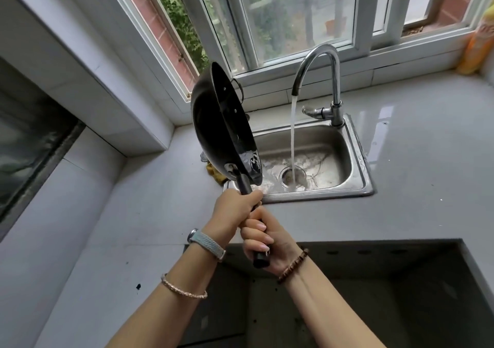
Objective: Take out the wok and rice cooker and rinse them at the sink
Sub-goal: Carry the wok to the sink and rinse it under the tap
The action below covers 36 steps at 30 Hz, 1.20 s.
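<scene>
The black wok [213, 123] is tilting nearly on edge above the left rim of the steel sink [358, 158], its glossy inside wet, perhaps. The left hand [235, 208] and right hand [264, 243] are both wrapping tightly around its long handle [246, 184]. Water is streaming from the curved chrome faucet [318, 59] beside it.

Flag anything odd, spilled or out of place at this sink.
The faucet runs straight into the drain of the sink while the wok, tipped on edge in the left hand and right hand, sits left of the stream. Nothing looks spilled or damaged.
</scene>
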Tool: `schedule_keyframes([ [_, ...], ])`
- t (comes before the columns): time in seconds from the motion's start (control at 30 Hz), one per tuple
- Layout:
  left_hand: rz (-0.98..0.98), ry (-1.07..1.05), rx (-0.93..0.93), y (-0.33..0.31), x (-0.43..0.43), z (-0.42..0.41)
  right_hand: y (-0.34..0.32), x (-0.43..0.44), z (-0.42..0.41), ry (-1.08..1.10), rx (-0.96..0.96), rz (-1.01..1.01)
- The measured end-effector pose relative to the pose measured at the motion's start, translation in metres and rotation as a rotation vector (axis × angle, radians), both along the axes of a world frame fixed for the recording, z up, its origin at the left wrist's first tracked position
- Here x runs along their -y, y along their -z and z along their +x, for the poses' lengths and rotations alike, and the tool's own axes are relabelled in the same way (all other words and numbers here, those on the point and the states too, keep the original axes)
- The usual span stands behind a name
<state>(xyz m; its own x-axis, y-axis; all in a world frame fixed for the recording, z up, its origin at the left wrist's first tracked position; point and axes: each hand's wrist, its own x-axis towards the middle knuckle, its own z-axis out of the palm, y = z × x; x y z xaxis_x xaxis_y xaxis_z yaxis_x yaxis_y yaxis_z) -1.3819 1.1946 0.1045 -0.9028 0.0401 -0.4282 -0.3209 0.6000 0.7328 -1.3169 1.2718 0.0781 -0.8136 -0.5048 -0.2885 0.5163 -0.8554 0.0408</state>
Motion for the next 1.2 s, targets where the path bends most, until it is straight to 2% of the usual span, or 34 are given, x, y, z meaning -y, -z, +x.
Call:
schedule_keyframes([
  [0.2,0.010,0.003,0.004,0.004,-0.002,-0.002,-0.002,-0.003,0.003,0.009,-0.043,-0.012],
  [0.3,0.059,-0.013,0.052,0.012,-0.005,-0.003,0.004,-0.009,0.001,-0.008,-0.032,0.142],
  [0.53,0.311,0.004,0.255,0.048,-0.022,0.001,0.026,-0.027,0.001,-0.030,-0.106,0.595],
  [0.73,0.438,0.004,0.401,0.080,-0.038,0.005,0.055,-0.039,0.002,-0.053,-0.058,0.857],
  [1.2,0.555,0.097,0.465,0.116,-0.057,-0.012,0.078,-0.056,-0.011,-0.050,-0.018,1.058],
])
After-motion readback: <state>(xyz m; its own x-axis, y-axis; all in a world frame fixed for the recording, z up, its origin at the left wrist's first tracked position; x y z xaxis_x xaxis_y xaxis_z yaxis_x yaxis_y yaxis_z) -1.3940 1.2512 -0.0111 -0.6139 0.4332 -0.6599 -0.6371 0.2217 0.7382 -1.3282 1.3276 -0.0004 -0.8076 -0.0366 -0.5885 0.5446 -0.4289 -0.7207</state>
